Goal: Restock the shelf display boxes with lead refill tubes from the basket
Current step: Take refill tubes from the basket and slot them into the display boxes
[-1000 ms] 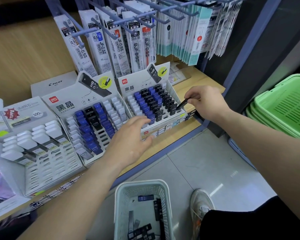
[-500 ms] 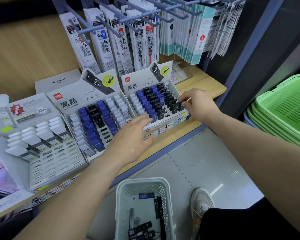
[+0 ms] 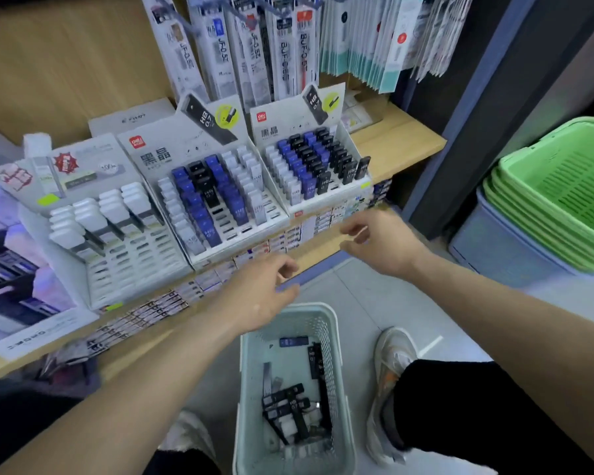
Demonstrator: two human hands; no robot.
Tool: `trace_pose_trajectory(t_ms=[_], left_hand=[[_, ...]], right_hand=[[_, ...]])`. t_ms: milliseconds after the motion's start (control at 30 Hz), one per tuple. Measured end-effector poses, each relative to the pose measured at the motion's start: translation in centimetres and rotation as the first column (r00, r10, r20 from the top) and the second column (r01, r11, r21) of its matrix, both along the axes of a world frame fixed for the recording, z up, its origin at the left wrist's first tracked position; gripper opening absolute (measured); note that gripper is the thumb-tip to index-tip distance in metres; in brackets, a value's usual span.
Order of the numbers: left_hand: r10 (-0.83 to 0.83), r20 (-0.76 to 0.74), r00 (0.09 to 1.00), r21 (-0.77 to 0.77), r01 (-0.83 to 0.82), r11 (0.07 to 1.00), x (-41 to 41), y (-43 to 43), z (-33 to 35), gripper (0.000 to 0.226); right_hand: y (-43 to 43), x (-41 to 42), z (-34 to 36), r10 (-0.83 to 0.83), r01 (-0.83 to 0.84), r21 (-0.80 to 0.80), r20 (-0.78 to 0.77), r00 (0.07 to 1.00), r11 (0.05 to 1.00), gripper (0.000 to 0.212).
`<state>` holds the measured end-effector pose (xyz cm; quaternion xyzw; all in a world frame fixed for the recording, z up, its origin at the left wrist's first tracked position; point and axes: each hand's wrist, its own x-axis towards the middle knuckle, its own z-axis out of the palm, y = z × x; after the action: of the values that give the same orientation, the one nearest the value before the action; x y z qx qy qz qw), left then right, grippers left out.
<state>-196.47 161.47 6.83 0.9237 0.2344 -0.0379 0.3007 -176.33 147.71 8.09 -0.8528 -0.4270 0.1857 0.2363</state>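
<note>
1. Down on the floor beside the person's shoe (image 3: 391, 351), the pale basket (image 3: 335, 325) is sitting with black lead refill tubes (image 3: 290, 397) lying loose in its bottom and one blue tube (image 3: 294, 341) near its far end.
2. The left hand (image 3: 261, 296) is hovering just over the basket's far rim, its fingers loosely curled and holding nothing.
3. The right hand (image 3: 381, 245) is hanging in front of the shelf (image 3: 402, 138) edge; it is blurred, but the fingers are looking relaxed and empty.
4. Three display boxes are standing side by side on the shelf. The right box (image 3: 282, 121) is showing nearly full rows of white, blue and black tubes. The middle box (image 3: 162, 156) is showing empty front slots. The left box (image 3: 134, 265) is holding white tubes in its back rows only.
5. Behind them, refill packs (image 3: 220, 53) are hanging on pegs, and green baskets (image 3: 563, 186) are sitting stacked off to the right.
</note>
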Motion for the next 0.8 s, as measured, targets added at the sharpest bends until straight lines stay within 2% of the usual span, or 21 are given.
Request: trace_pose_trajectory(t_ms=[200,367,500,567,667,800], left_hand=[[-0.047,-0.247,0.968,-0.029,0.041,0.999,-7.1,-1.5,-6.9,0.037],[0.004,-0.389,0.921,-0.049,-0.025,0.998,-12.1,-2.2,-11.2,0.045],[0.015,-0.396,0.918,-0.058,-0.041,0.997,-13.1,-3.6,-13.3,0.049],[0.006,-0.378,0.926,-0.036,-0.021,0.999,-13.3,-4.2,-14.4,0.054],[-0.002,-0.358,0.934,0.015,0.008,1.0,-13.2,-4.4,-16.0,0.059],[0.086,-0.271,0.959,0.052,-0.074,0.996,-11.5,-2.9,-17.1,0.054]], right_hand=[[-4.3,-7.6,-10.9,-0.049,0.03,-0.126,-0.146,0.988,0.992,0.035],[-7.6,-10.2,-17.3,-0.185,0.143,-0.209,-0.196,0.963,0.967,0.056],[-7.9,-11.0,-19.2,-0.197,0.118,-0.269,-0.289,0.937,0.956,0.053],[-7.6,-11.1,-19.7,-0.173,0.094,-0.269,-0.289,0.942,0.959,0.048],[-6.6,-11.0,-19.8,-0.146,0.087,-0.227,-0.257,0.955,0.97,0.041],[-4.1,-9.9,-20.2,-0.182,0.149,-0.141,-0.263,0.947,0.979,0.041]])
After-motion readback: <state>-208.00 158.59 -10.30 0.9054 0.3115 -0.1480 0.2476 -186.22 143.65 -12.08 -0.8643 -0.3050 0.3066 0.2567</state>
